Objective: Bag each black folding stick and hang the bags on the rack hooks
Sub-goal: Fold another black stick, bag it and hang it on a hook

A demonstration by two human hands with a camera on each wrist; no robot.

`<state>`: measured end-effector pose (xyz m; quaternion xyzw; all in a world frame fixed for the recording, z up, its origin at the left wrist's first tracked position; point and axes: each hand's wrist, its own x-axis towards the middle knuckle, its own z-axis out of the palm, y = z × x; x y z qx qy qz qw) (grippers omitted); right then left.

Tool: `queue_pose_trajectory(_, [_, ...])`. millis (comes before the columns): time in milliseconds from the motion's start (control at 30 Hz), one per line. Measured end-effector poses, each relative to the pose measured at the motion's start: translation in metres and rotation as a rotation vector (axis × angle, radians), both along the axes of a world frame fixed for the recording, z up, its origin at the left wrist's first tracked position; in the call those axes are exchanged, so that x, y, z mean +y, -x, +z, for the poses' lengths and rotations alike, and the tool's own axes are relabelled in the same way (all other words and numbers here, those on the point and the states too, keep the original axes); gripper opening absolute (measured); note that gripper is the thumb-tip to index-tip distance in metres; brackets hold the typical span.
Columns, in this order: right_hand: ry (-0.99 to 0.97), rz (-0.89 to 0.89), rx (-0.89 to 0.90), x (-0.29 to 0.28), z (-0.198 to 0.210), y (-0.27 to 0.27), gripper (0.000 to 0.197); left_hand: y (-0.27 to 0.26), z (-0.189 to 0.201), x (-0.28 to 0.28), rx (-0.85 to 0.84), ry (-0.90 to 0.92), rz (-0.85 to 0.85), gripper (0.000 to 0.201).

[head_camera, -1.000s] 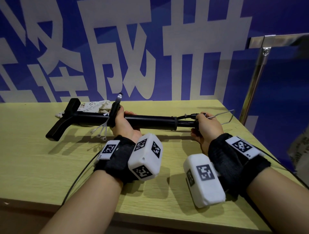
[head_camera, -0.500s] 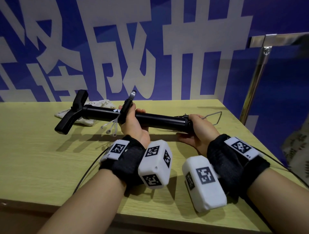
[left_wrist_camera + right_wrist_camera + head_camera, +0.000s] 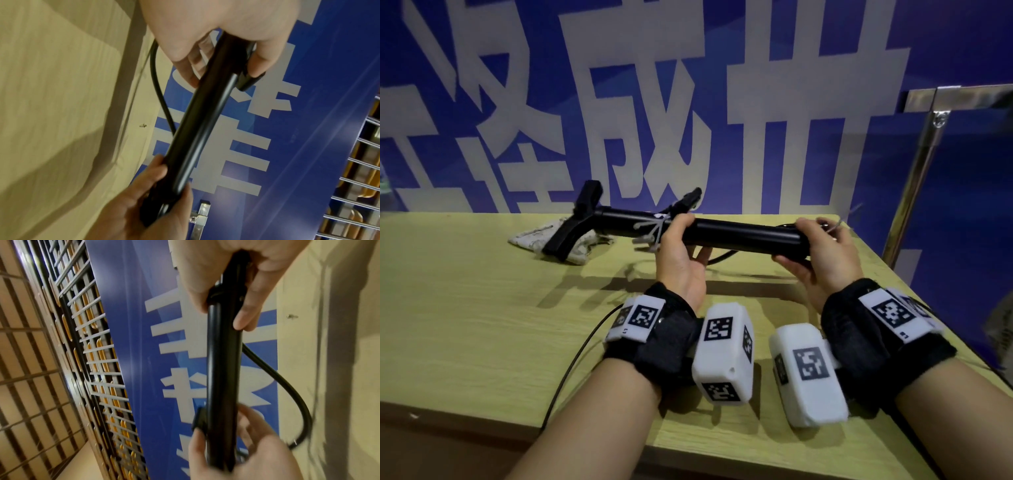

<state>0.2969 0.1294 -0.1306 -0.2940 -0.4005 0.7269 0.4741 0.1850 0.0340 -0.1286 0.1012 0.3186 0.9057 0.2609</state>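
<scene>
the right hand covers the black folding stick's end near the counter's right edge; the wire loop there is blurred; the cloth bag lies partly behind its handle

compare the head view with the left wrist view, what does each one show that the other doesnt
Only the head view shows the stick's T-shaped handle, the white cloth bag lying on the table under it, and the white cord tied round the stick. Only the left wrist view shows a wire grid rack beyond the blue banner. Both show the left hand and right hand gripping the black folding stick above the table.
</scene>
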Motion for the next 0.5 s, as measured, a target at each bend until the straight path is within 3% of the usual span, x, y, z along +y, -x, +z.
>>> queue_pose_trajectory(67, [0.017,-0.071,0.023,0.008,0.002,-0.008,0.029,0.003,0.003,-0.004,-0.018,-0.028,0.02,0.005])
queue_pose_trajectory(233, [0.005,-0.183,0.054,0.019,0.005,-0.021,0.027,0.008,0.002,-0.008,-0.028,-0.049,0.033,0.022])
queue_pose_trajectory(500, [0.014,-0.247,0.099,0.031,0.003,-0.026,0.031,0.012,-0.003,-0.004,0.266,0.438,0.064,0.037])
